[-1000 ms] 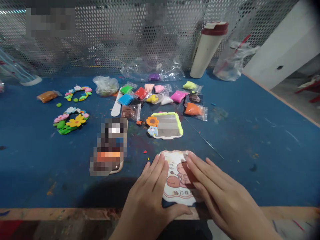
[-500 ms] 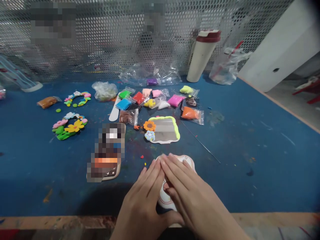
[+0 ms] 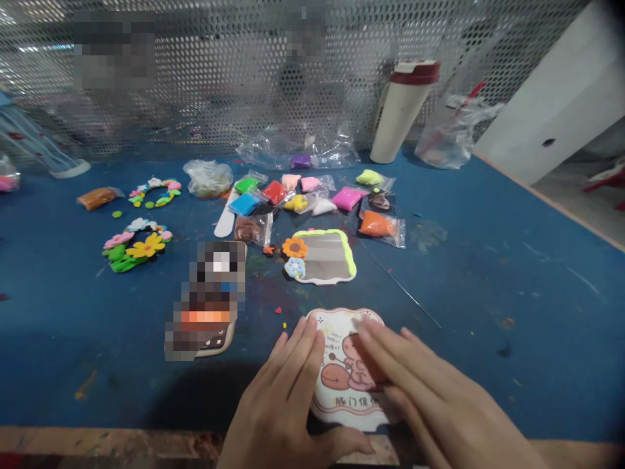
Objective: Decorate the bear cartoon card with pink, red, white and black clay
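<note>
A white wavy-edged plaque (image 3: 342, 407), printed with a pink cartoon figure and a line of characters, lies on the blue table in front of me. My left hand (image 3: 288, 391) rests over its left edge, fingers stretched out and thumb pointing right beneath its lower edge. Flat over the plaque's right side is my right hand (image 3: 424, 384), fingers extended and covering part of the print. Just beyond them sits a small mirror (image 3: 327, 257) with a yellow-green and white wavy rim, an orange clay flower (image 3: 295, 247) and a light blue clay flower (image 3: 295, 268).
Left of my hands lies a phone (image 3: 209, 299). Small bags of coloured clay, such as orange (image 3: 378, 225), spread behind the mirror. A thin metal rod (image 3: 400, 283) lies right; two decorated rings, one with a yellow flower (image 3: 146, 247), lie left. A tumbler (image 3: 403, 114) stands behind.
My hands, whose fingertips met over the plaque, have moved apart. The right hand slid to the right, uncovering the printed figure and characters; the left stays at the left edge.
</note>
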`<state>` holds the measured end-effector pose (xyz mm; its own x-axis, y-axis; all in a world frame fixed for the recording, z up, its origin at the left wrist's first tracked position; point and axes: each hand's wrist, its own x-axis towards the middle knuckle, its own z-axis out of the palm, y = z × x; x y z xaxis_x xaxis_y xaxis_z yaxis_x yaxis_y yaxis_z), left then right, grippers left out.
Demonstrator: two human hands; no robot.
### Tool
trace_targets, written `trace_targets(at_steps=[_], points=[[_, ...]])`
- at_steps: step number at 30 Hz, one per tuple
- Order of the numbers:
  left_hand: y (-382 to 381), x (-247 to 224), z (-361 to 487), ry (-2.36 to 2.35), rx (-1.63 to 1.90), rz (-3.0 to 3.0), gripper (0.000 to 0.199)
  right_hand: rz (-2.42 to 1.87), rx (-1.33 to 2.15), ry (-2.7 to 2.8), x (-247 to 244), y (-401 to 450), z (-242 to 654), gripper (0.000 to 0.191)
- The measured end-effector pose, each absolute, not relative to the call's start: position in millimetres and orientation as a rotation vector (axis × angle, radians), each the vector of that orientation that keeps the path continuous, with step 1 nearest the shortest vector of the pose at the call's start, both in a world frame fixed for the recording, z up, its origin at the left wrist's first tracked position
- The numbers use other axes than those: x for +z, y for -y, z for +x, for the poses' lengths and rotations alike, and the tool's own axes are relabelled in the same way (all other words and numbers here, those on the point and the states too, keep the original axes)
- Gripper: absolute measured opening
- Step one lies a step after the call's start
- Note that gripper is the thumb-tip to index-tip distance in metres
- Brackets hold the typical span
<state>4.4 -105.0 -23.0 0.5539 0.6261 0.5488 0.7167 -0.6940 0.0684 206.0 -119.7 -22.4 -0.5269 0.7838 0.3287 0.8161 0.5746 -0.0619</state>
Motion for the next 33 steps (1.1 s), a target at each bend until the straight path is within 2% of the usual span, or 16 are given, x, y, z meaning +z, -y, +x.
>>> trace_targets(at_steps=[3,8,13,19,24,29,33], points=[[105.4,-24.7,4.3,1.131,-0.82,-2.625,0.07,-1.444,-0.222,2.409,-24.3,118.7,202.3,0.046],[104.1,-24.4,4.4,1.126,-0.841,-2.598,0.075,-1.18,-0.127,2.6,-21.5,123.7,201.7,0.046],[105.5,-23.2,4.6,1.133,-0.838,-2.608,0.074,-1.385,-0.234,2.446,-22.3,118.5,205.8,0.046],[106.2,-25.3,4.4,1.159,-0.861,-2.611,0.07,-1.145,0.065,2.54,-16.3,120.3,196.1,0.048],[105.0,-24.9,3.1,1.126,-0.8,-2.633,0.071,-1.513,-0.041,2.343,-20.4,113.2,199.8,0.05],[104.8,-25.0,3.5,1.118,-0.817,-2.603,0.072,-1.214,0.037,2.55,-15.2,113.6,204.5,0.048],[104.2,-23.8,3.0,1.126,-0.753,-2.63,0.073,-1.353,-0.083,2.449,-14.0,116.1,204.9,0.045]])
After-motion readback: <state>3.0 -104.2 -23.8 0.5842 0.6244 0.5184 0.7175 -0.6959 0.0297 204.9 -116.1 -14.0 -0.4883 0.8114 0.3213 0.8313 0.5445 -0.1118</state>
